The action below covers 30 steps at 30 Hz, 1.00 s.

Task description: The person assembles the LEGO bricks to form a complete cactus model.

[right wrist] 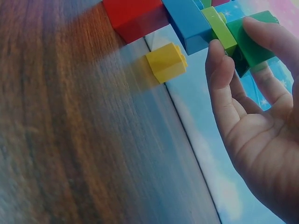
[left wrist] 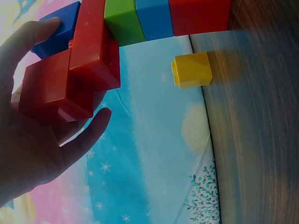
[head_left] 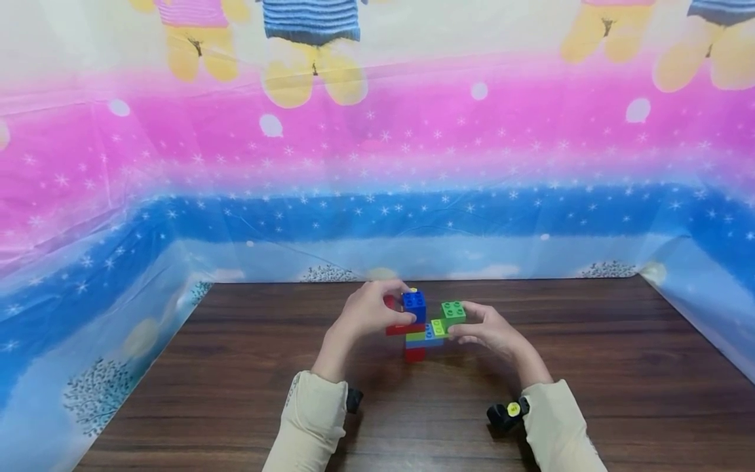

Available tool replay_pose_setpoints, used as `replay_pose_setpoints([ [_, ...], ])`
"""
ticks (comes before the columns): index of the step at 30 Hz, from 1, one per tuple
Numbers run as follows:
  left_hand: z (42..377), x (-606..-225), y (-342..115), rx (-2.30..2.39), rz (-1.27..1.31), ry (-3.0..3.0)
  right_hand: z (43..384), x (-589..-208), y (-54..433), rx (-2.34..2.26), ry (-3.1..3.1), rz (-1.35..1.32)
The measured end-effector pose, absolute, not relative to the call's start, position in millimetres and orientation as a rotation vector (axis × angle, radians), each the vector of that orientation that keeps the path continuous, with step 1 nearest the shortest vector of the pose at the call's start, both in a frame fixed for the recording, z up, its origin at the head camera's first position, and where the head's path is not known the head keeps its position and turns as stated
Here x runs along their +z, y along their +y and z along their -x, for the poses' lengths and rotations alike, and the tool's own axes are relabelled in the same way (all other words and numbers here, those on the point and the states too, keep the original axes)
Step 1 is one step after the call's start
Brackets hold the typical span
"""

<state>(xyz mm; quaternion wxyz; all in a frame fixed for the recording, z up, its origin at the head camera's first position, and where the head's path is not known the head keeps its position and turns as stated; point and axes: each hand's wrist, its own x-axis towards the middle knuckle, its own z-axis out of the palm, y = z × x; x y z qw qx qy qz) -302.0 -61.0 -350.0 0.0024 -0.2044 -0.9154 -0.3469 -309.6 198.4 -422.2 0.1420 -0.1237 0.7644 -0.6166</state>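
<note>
A structure of joined toy building bricks stands on the table, on a red brick (head_left: 415, 354) at its foot. Above that lie a blue brick (right wrist: 187, 25) and a light green brick (left wrist: 122, 23). My left hand (head_left: 373, 307) grips the structure's upper left part, its thumb on a dark blue brick (head_left: 414, 307) and fingers around the adjoining red bricks (left wrist: 53, 84). On the other side, my right hand (head_left: 489, 328) pinches a green brick (head_left: 453, 313). That brick sits against a thin lime brick (right wrist: 219, 30). Some joints are hidden by my fingers.
A loose yellow brick (left wrist: 192, 70) stands on the wooden table (head_left: 236, 393) behind the structure, mostly hidden in the head view. A patterned cloth (head_left: 377, 216) hangs along the table's back and side edges.
</note>
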Motion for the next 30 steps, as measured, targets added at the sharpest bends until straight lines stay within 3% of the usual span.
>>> replay_pose_setpoints([
  [30, 299.4, -343.1, -57.6, -0.983, 0.674, -2.921, 309.2, -425.6, 198.9, -1.753, 2.223, 0.366],
])
